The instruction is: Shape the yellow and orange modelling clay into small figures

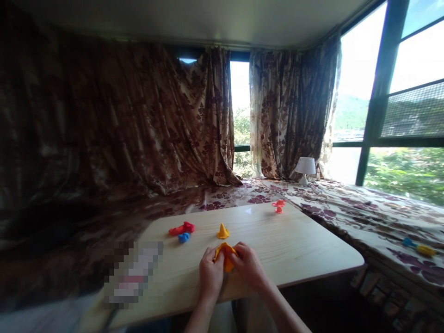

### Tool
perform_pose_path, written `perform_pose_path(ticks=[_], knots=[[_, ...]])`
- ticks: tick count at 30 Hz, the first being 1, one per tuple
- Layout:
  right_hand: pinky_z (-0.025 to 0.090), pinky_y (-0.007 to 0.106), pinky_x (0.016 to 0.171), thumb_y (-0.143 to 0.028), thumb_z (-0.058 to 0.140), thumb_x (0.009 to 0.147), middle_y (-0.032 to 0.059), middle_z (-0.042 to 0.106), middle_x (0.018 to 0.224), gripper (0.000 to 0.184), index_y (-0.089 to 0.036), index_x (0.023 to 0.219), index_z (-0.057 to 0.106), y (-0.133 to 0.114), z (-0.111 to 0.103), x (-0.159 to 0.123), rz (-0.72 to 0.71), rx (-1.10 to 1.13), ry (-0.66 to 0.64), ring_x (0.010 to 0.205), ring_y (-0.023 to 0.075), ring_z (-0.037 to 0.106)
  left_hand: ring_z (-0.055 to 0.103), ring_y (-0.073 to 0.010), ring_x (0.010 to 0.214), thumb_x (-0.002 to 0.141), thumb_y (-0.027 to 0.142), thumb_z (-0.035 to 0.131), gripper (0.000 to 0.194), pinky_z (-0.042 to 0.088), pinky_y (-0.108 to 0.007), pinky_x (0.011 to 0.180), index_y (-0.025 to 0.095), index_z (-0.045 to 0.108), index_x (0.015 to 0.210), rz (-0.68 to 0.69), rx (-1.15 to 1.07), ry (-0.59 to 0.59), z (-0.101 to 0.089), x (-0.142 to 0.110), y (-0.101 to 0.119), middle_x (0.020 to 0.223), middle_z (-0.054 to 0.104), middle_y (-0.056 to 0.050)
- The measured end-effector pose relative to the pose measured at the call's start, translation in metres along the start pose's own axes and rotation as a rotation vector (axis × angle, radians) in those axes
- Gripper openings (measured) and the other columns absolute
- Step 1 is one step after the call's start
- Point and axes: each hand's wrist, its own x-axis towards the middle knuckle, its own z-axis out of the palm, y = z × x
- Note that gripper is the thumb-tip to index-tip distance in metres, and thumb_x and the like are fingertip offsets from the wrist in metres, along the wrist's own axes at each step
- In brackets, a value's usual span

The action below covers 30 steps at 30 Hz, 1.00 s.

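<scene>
Between both hands is a flattened, bowl-like piece of yellow-orange modelling clay [227,260], held just above the near part of the table. My left hand [211,267] pinches its left side, the thumb pressed toward the middle. On the right side my right hand [247,260] grips the same piece, its thumb also at the inner face. Just beyond the hands, a yellow cone-shaped clay piece [222,230] stands upright on a wider base. To the left lie red clay [182,228] in a long lump and a smaller blue clay lump [183,237] touching or close to it.
The pale wooden table [294,245] has a rounded right corner. A coral-pink clay shape [278,206] stands near its far edge. A pixelated object [135,273] lies at the left. Blue and yellow lumps [425,250] rest on the floral-covered ledge, with a white lamp [305,166] behind.
</scene>
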Motion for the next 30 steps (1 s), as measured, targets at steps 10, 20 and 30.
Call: perform_pose_path(ticks=[10,20,30], knots=[[0.039,0.022,0.057,-0.017,0.051,0.075,0.0018,0.059,0.068,0.016,-0.016,0.07,0.066,0.005,0.001,0.001,0.043,-0.014,0.035,0.061,0.0134,0.054,0.065,-0.0223,0.076,0.068,0.025,0.054,0.02,0.051,-0.033,0.072,0.015,0.069,0.079,-0.045,0.032,0.011,0.004,-0.001,-0.006,0.081,0.071,-0.009],[0.038,0.021,0.056,-0.017,0.052,0.074,0.0008,0.059,0.066,0.017,-0.016,0.066,0.067,0.005,0.001,0.0,0.027,0.02,0.017,0.059,0.0126,0.053,0.063,-0.0238,0.077,0.069,0.027,0.053,0.023,0.048,-0.036,0.075,0.015,0.071,0.079,0.003,0.068,0.025,0.001,0.0,-0.008,0.079,0.068,-0.01],[0.044,0.027,0.063,-0.017,0.045,0.073,0.0038,0.062,0.079,0.017,-0.018,0.082,0.06,0.017,0.0,0.003,0.083,0.112,0.264,0.069,0.0174,0.057,0.057,-0.0214,0.07,0.066,0.036,0.064,0.019,0.044,-0.032,0.067,0.017,0.065,0.07,0.001,0.1,0.004,0.007,0.0,-0.006,0.071,0.063,-0.006]])
